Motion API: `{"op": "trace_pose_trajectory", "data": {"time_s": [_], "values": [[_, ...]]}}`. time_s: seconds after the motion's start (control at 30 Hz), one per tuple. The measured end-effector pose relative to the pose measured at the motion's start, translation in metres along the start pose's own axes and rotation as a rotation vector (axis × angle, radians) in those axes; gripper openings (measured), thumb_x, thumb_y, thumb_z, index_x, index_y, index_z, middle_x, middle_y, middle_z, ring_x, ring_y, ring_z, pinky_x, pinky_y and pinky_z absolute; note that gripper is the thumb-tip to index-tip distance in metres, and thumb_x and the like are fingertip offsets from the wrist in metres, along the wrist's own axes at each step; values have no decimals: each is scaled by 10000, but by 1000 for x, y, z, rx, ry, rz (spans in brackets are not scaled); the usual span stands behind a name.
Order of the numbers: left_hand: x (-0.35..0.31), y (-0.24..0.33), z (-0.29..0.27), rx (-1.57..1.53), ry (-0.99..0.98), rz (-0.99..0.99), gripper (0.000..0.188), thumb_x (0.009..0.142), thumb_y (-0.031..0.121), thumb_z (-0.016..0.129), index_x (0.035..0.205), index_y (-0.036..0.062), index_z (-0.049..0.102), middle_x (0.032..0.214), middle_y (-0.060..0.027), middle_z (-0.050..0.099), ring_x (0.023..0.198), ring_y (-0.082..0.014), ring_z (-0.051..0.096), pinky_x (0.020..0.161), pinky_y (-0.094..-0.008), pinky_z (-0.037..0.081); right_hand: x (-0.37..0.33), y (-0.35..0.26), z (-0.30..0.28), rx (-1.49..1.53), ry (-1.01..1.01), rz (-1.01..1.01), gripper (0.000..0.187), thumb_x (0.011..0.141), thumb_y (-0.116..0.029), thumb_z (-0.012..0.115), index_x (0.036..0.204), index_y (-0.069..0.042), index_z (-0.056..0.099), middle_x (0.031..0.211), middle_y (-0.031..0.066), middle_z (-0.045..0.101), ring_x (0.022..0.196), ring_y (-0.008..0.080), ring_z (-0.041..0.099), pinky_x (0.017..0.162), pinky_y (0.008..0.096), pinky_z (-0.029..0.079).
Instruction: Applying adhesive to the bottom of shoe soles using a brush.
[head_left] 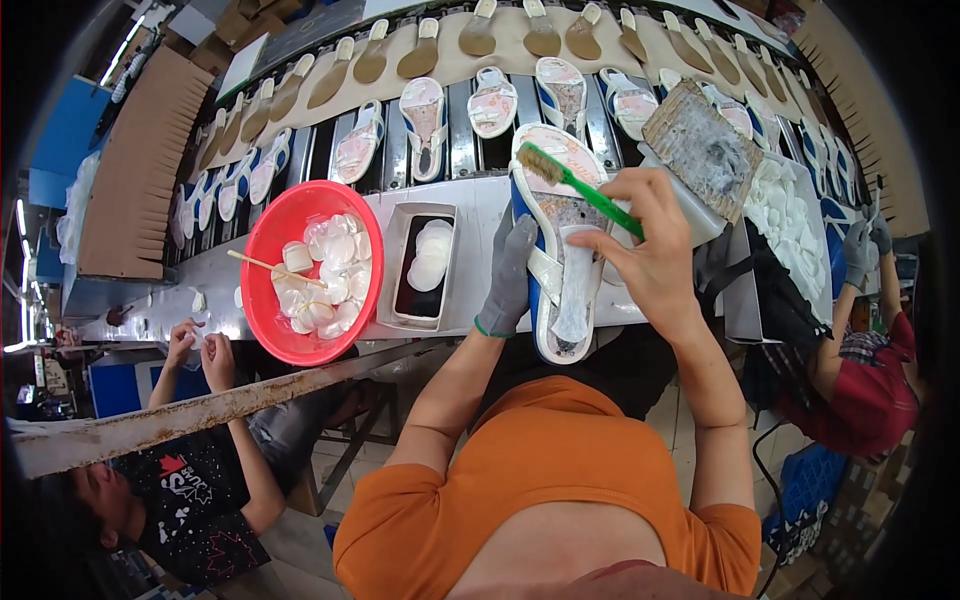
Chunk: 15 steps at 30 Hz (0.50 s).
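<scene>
My left hand (508, 275), in a grey knit glove, grips the left edge of an upturned sandal (555, 212) with white and blue sides. Its underside is pinkish at the front and grey further back, with a whitish strip (573, 300) along the heel half. Bare and closed, my right hand (650, 245) holds a green-handled brush (598, 197). The brown bristles lie over the front part of the sandal, and I cannot tell whether they touch it.
A red bowl (258, 325) of white discs with a stick stands left, beside a tray (412, 322). Behind, a conveyor (460, 140) carries sandals and soles. At right are a stained board (705, 145) and a box of white material (785, 225). Co-workers sit on both sides.
</scene>
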<state>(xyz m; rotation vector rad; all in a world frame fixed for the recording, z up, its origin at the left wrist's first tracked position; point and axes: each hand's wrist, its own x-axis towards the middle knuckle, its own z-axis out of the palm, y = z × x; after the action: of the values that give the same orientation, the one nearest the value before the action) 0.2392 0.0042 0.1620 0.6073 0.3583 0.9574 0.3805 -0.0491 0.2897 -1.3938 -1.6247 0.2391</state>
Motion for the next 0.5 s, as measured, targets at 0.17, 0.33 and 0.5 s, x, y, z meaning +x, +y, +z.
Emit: {"op": "trace_pose_trajectory", "data": {"time_s": [0.17,0.33,0.5], "values": [[-5,17,-2,36,52,17,574,936,378,484,1361,8,376,1218,-143,550,1031,-196,607,875,-336,510,-1,9,-33,83,0,88,189,758,-58,745,924,-5,671,814,58,621,712,150,588,568,263,430],[-8,31,6,157,150,111,507,959,355,457,1341,27,407,1203,-114,561,1026,-175,600,867,-320,501,-18,14,-44,180,-213,131,157,768,-51,735,911,-7,688,786,60,655,635,133,581,519,229,421],[-4,29,-3,166,190,107,442,970,334,446,1300,40,449,1173,-89,571,1025,-161,594,864,-311,493,-16,11,-31,76,-212,-73,133,752,-72,740,876,-48,699,809,41,647,639,168,597,531,295,445]]}}
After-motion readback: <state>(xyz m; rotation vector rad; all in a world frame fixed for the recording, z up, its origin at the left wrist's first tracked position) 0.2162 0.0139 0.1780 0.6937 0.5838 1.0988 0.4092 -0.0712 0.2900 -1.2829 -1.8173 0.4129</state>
